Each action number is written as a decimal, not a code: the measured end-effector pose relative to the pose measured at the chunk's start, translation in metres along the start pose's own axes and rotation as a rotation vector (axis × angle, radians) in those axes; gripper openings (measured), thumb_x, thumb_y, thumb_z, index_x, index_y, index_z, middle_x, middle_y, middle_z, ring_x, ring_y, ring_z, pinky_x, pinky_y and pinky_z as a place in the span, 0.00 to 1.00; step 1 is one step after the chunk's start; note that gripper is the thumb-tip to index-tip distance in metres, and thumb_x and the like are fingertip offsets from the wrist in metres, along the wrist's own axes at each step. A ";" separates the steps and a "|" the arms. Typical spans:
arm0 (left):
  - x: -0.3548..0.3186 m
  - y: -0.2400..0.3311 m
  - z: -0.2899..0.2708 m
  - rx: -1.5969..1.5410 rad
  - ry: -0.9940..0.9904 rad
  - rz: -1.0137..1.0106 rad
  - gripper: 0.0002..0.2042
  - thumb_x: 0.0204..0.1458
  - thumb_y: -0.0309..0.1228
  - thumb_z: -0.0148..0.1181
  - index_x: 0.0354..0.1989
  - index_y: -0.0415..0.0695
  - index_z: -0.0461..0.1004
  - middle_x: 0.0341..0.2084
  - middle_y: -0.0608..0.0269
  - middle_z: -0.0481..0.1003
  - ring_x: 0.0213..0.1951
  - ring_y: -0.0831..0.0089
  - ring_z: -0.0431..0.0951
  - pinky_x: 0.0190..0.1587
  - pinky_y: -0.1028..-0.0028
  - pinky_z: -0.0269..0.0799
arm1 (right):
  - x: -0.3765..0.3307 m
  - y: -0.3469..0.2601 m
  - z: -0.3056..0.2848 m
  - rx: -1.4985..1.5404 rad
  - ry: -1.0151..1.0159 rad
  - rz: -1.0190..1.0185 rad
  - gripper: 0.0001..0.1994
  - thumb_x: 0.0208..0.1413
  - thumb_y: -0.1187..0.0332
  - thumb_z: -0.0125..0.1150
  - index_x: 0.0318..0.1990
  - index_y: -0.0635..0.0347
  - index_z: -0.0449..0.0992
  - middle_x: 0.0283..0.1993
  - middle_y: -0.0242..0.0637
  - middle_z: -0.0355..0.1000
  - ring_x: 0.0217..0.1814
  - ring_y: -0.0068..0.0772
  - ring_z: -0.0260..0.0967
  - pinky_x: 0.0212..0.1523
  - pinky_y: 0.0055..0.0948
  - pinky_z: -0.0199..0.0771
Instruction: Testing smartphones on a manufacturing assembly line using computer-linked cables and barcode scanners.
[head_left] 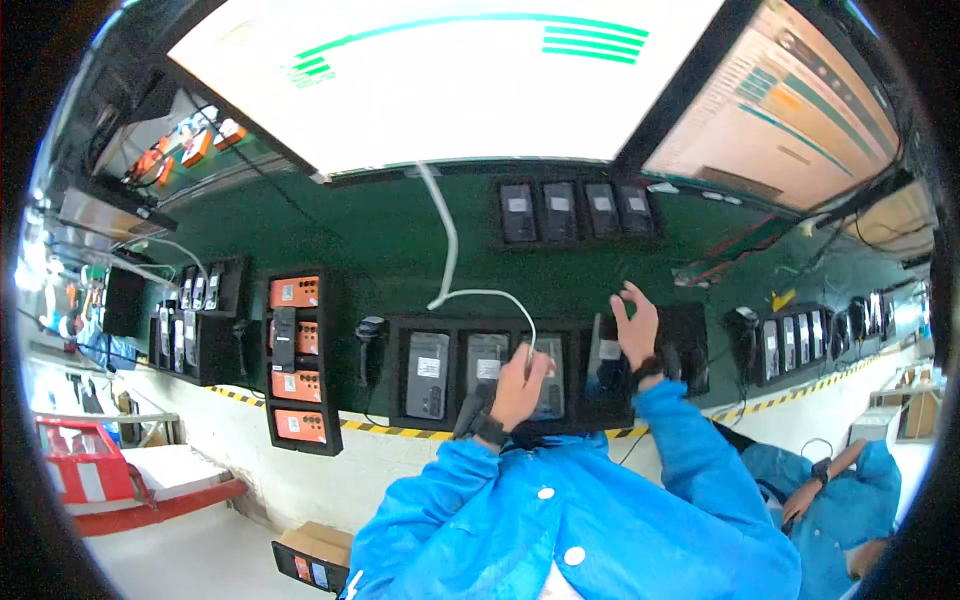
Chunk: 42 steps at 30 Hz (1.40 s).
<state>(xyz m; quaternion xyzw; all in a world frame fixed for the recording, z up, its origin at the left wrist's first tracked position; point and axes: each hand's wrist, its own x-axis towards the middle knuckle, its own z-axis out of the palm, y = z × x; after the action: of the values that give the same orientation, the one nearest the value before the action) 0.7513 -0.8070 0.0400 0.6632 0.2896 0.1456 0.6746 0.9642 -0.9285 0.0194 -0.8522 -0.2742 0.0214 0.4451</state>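
Right in front of me lies a black tray (397, 380) holding several dark phones with white labels. Between the fingers of my left hand (524, 384) is the end of a white cable (447, 245), over a phone (550, 388) in the tray's middle. Beside it, my right hand (637, 328) is raised over the tray's right part, thumb and forefinger apart, with nothing seen in it. Next to that hand is another labelled phone (606, 352), partly shaded. Farther left in the tray are a phone (428, 376) and a second phone (487, 368).
A black tray of orange phones (300, 385) stands left, with a handheld scanner (369, 345) beside it. Another phone tray (577, 243) lies at the back below a large bright screen (450, 80). A co-worker's blue sleeve (873, 475) shows at right.
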 end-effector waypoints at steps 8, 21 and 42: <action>-0.017 0.029 -0.075 0.600 -0.372 -0.017 0.15 0.59 0.39 0.46 0.37 0.41 0.76 0.31 0.52 0.77 0.34 0.56 0.78 0.35 0.59 0.72 | -0.116 -0.120 0.069 0.641 -0.471 0.207 0.18 0.68 0.60 0.41 0.42 0.66 0.74 0.44 0.39 0.75 0.47 0.33 0.72 0.51 0.30 0.69; 0.024 -0.240 -0.341 0.455 0.302 -0.461 0.21 0.42 0.39 0.65 0.41 0.38 0.73 0.38 0.47 0.77 0.45 0.48 0.76 0.46 0.59 0.71 | -0.136 -0.166 0.134 1.246 -0.559 0.691 0.15 0.66 0.55 0.42 0.32 0.53 0.65 0.26 0.28 0.61 0.29 0.24 0.63 0.28 0.24 0.63; -0.090 -0.030 -0.244 0.334 0.099 -0.099 0.15 0.49 0.38 0.61 0.36 0.35 0.75 0.26 0.57 0.78 0.29 0.69 0.76 0.36 0.68 0.70 | -0.125 -0.166 0.164 1.160 -0.340 0.707 0.17 0.65 0.52 0.39 0.30 0.51 0.65 0.33 0.33 0.71 0.36 0.28 0.71 0.35 0.27 0.69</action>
<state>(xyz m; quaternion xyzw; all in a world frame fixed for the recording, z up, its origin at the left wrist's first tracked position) 0.5322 -0.6639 0.0404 0.7430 0.3748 0.0946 0.5464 0.7381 -0.7912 0.0223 -0.5000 0.0093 0.4409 0.7453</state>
